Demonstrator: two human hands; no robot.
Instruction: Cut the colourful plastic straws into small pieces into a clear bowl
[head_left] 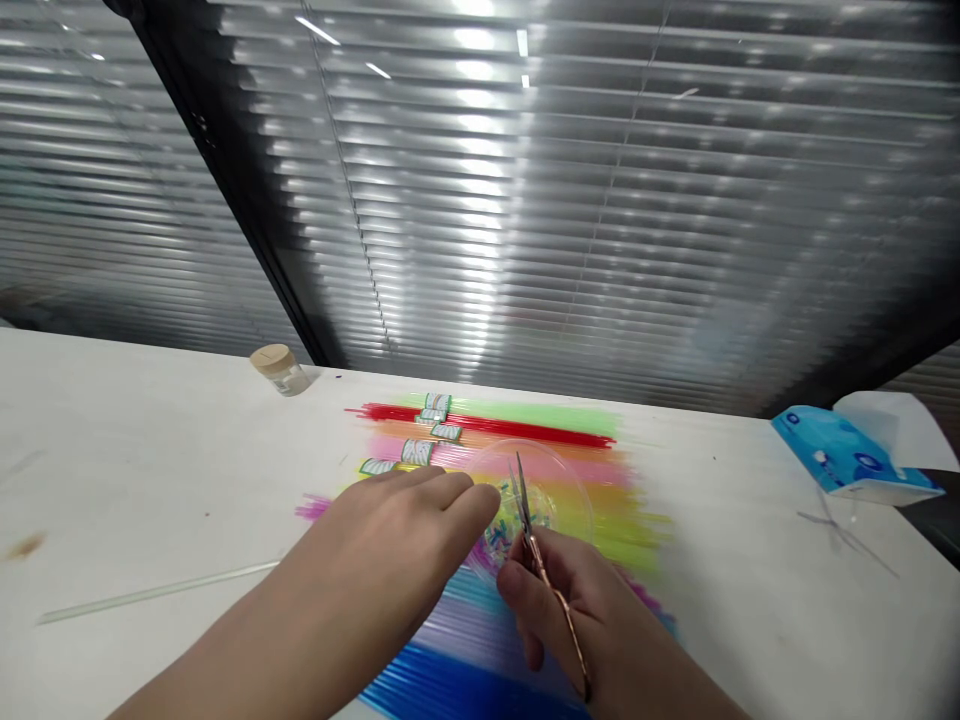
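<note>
My right hand (577, 620) is closed around rose-gold scissors (536, 545), whose blades point up over a clear round plastic lid or dish (559, 475). My left hand (405, 535) lies palm down, fingers together, reaching to the dish's left edge; what its fingertips pinch is hidden. Small colourful bits (508, 520) sit in the dish. Under everything lie bundles of thin coloured strips (525, 425) in red, green, orange, pink, yellow, purple and blue, several with paper bands (433, 410).
A small cork-lidded glass jar (279, 369) stands at the back left of the white table (135, 480). A single clear strip (157, 592) lies at the left. A blue tissue pack (851, 455) rests at the right edge. Closed blinds (570, 200) fill the background.
</note>
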